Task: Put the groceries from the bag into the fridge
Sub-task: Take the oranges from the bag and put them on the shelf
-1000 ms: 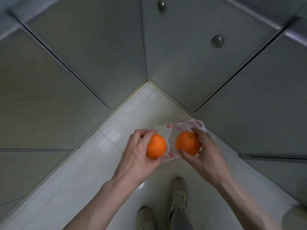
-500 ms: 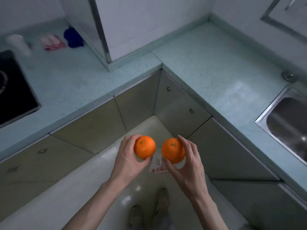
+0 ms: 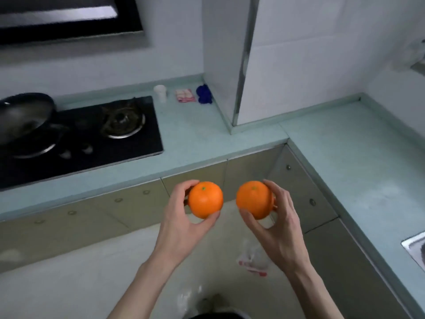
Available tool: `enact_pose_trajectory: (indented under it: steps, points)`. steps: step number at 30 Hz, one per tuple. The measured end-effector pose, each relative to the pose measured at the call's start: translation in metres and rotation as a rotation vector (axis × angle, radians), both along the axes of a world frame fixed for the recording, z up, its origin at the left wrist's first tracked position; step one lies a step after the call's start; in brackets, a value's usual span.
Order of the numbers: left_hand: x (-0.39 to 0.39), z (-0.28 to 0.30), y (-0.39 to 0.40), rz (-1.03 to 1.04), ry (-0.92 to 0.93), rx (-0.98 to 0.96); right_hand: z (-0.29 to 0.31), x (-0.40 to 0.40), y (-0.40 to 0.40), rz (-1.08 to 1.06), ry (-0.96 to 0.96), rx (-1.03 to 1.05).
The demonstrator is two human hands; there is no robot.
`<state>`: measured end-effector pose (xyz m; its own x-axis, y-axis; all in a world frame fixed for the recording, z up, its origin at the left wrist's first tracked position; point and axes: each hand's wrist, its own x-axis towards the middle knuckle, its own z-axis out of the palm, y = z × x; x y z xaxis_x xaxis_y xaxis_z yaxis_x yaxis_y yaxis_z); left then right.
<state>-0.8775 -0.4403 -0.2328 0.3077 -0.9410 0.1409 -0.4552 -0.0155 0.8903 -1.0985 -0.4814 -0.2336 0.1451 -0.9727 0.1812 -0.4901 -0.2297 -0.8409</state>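
Here, the left hand [image 3: 181, 223] holds a round, glossy orange [image 3: 206, 199], fingers curled round it. The right hand [image 3: 279, 226] grips a second orange [image 3: 254, 199], green stem dot up.

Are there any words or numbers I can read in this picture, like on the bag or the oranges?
None can be read.
Bag on the floor: red print, too blurred to read.
Pink-and-white packet on the counter: too small and blurred.
Oranges: no labels.
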Motion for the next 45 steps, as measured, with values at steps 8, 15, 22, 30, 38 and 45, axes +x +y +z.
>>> enact_pose_trajectory:
  steps: [8, 15, 22, 30, 38, 45]
  points:
    - [0.041, 0.041, 0.067, 0.354, -0.004, -0.054, 0.033, 0.081, -0.019, 0.370, -0.094, -0.079]
    - [0.078, 0.068, 0.147, 0.728, 0.046, -0.130, 0.051, 0.166, 0.013, 0.687, -0.167, -0.032]
    - [0.109, 0.091, 0.260, 1.005, -0.042, -0.199, 0.075, 0.256, 0.099, 0.963, -0.211, -0.060]
    - [0.140, 0.111, 0.430, 1.273, -0.124, -0.255, 0.099, 0.349, 0.259, 1.242, -0.277, -0.068]
    - [0.159, 0.120, 0.581, 1.455, -0.191, -0.273, 0.117, 0.418, 0.417, 1.473, -0.376, -0.040]
    - [0.170, 0.145, 0.678, 1.592, -0.177, -0.394, 0.152, 0.463, 0.529, 1.653, -0.437, -0.033]
